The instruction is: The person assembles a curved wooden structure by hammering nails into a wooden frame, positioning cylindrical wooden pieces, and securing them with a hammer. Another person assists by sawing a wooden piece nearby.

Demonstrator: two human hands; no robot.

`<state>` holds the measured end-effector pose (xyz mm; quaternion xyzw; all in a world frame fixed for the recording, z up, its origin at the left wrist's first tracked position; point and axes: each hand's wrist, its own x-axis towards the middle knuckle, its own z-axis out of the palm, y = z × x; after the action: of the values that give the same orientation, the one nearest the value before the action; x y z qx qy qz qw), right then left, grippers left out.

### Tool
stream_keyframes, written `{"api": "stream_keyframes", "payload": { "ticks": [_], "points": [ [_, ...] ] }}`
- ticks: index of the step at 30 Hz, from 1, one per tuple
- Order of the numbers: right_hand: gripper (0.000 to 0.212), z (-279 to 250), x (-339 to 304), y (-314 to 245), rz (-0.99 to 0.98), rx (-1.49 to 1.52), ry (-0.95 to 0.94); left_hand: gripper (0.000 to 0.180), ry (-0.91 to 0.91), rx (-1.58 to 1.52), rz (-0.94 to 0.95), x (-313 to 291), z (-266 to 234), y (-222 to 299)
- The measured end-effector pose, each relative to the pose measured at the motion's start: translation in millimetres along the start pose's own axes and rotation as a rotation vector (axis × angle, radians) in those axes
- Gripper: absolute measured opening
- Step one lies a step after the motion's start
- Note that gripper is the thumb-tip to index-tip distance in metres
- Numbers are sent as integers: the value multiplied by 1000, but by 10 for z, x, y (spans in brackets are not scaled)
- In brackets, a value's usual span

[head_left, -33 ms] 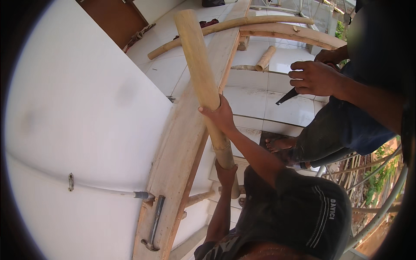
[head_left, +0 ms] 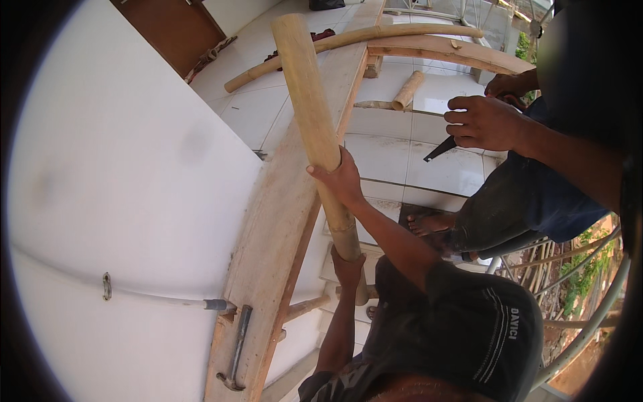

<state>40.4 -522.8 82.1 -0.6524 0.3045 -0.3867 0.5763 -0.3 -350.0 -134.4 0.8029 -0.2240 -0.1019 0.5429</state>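
Note:
A thick pale-brown bamboo pole [head_left: 305, 87] slants from the top of the view down toward my body, above the edge of a wooden bench. My right hand [head_left: 343, 179] is closed round its middle, thumb across the near side and the other fingers mostly hidden behind. Lower down, below a node, my left hand [head_left: 348, 269] grips the pole from beneath. A co-worker stands to the right, one hand [head_left: 485, 120] raised over a dark saw blade [head_left: 439, 149]; the saw's handle is partly hidden by the hands.
The wooden bench [head_left: 268, 228] runs from bottom to top, with a hammer [head_left: 238, 348] at its near end. A long curved bamboo pole [head_left: 355, 39] lies across the far end. A short bamboo piece [head_left: 407, 90] rests on the tiles. A white wall [head_left: 120, 201] borders the left.
The surroundings sit very slightly further left in the view. My hands keep the same grip on the bamboo pole.

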Motion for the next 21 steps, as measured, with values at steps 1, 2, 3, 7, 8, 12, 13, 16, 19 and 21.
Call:
{"api": "stream_keyframes", "payload": {
  "ticks": [1, 2, 3, 7, 8, 12, 13, 16, 19, 21],
  "points": [
    [95, -84, 60, 88, 20, -19, 8, 93, -15, -25, 39, 51, 103, -35],
    [95, -191, 136, 155, 40, -39, 18, 94, -64, -59, 26, 122, 194, -47],
    [94, -289, 210, 203, 10, -79, -27, 94, -114, -85, 10, 193, 221, -47],
    [92, -780, 667, 173, -1, -42, -228, 96, -265, -184, -55, 438, 337, 205],
    [92, -886, 748, 141, 35, 18, -294, 96, -285, -216, -93, 479, 367, 304],
    [87, -1074, 1203, -38, -24, 35, -243, 95, -330, -345, -96, 743, 570, 693],
    [86, -1054, 1278, -70, -36, 24, -204, 96, -319, -322, -71, 806, 615, 756],
    [85, -949, 1406, -143, -104, -10, -85, 96, -292, -237, -33, 1001, 652, 871],
    [82, -913, 1452, -217, -134, -70, -35, 95, -335, -218, -58, 1177, 544, 976],
    [79, -933, 1521, -283, -168, -147, -4, 93, -447, -249, -75, 1287, 385, 1103]
  ]
}}
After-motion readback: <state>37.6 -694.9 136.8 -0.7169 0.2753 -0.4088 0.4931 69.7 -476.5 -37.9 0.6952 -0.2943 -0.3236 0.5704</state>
